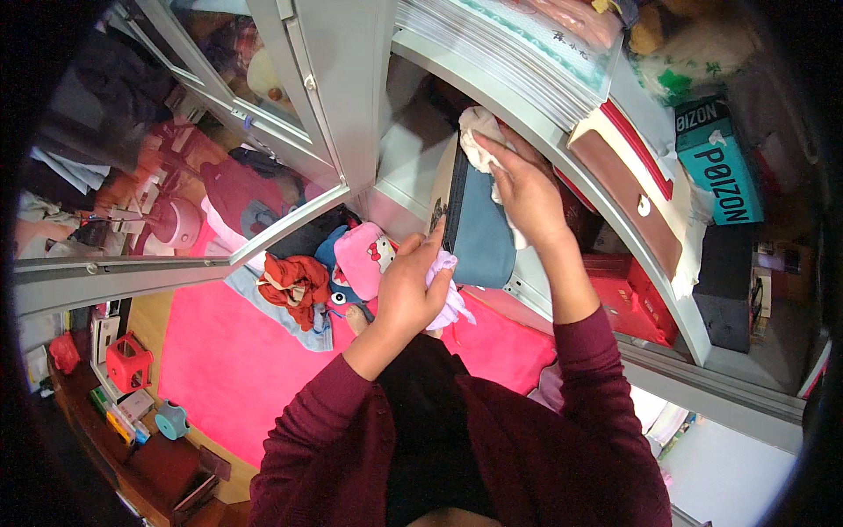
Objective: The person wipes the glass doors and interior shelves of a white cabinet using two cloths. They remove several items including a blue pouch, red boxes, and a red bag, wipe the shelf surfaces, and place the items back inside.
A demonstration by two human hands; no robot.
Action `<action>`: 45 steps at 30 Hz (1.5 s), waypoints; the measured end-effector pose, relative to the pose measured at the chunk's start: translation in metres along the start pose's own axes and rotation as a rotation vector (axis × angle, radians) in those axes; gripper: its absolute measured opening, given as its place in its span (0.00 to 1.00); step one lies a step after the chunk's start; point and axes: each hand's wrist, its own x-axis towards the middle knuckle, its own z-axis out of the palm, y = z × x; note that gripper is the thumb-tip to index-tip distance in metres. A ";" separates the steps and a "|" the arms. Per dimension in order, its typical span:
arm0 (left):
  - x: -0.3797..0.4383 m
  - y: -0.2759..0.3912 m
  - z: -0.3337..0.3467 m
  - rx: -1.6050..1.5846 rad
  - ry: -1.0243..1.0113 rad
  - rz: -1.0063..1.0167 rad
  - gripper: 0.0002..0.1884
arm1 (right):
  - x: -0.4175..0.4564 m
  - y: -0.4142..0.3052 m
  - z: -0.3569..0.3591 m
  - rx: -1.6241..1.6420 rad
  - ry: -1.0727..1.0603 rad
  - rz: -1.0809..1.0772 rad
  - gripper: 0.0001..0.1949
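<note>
A boxy blue-and-beige bag [483, 230] with a dark zip along its edge sits tilted in front of the open cabinet shelf. My left hand [409, 280] is at its near left corner, index finger stretched along the beige face. A lavender cloth [450, 303] hangs from this hand, pinched near the thumb. Over the bag's far end, my right hand [530, 197] grips a crumpled white cloth [479, 135]. That cloth lies against the bag's upper edge, and part of it trails below the palm. The bag's underside and right end are partly hidden.
A glass-paned cabinet door [290, 244] stands swung out at left. Stacked papers [500, 59], a brown folder [625, 191] and a teal box [721, 171] fill the shelf above. On the pink mat [224, 369] lie rust-red cloth [296, 290] and a pink plush item [361, 260].
</note>
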 end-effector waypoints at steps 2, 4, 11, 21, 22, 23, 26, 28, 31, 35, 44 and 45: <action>-0.005 0.003 0.001 0.002 0.014 -0.037 0.34 | -0.010 -0.001 0.008 -0.062 0.096 -0.141 0.25; -0.006 0.002 0.001 0.020 0.054 -0.048 0.34 | -0.047 -0.020 0.017 -0.116 0.130 -0.275 0.27; -0.006 0.000 0.008 -0.057 0.038 0.033 0.34 | -0.099 -0.031 0.007 -0.097 -0.010 -0.251 0.29; -0.019 -0.005 0.010 -0.098 0.030 0.003 0.38 | 0.026 0.027 0.017 -0.216 0.115 -0.098 0.23; -0.023 -0.006 0.013 -0.099 0.028 -0.019 0.39 | 0.017 0.013 0.017 -0.195 0.101 -0.134 0.23; -0.026 -0.006 0.014 -0.090 0.035 -0.047 0.39 | 0.004 -0.007 0.017 -0.110 0.110 -0.136 0.24; -0.025 0.007 0.020 -0.132 0.077 -0.046 0.32 | -0.055 -0.037 0.020 -0.126 0.133 -0.289 0.25; -0.025 -0.004 0.032 -0.100 0.085 0.038 0.28 | -0.086 -0.051 0.024 -0.035 0.018 -0.338 0.23; -0.043 -0.001 0.035 -0.082 0.015 0.002 0.26 | -0.075 -0.049 0.019 -0.081 -0.107 -0.406 0.21; -0.037 0.014 0.030 -0.102 0.040 -0.031 0.35 | -0.006 -0.034 0.006 -0.287 -0.022 -0.488 0.22; -0.035 -0.017 0.026 -0.399 -0.122 0.034 0.36 | -0.050 -0.019 0.019 -0.163 0.319 -0.183 0.29; -0.035 -0.032 0.031 -0.507 -0.176 0.064 0.36 | -0.058 -0.019 0.019 -0.209 0.336 -0.158 0.29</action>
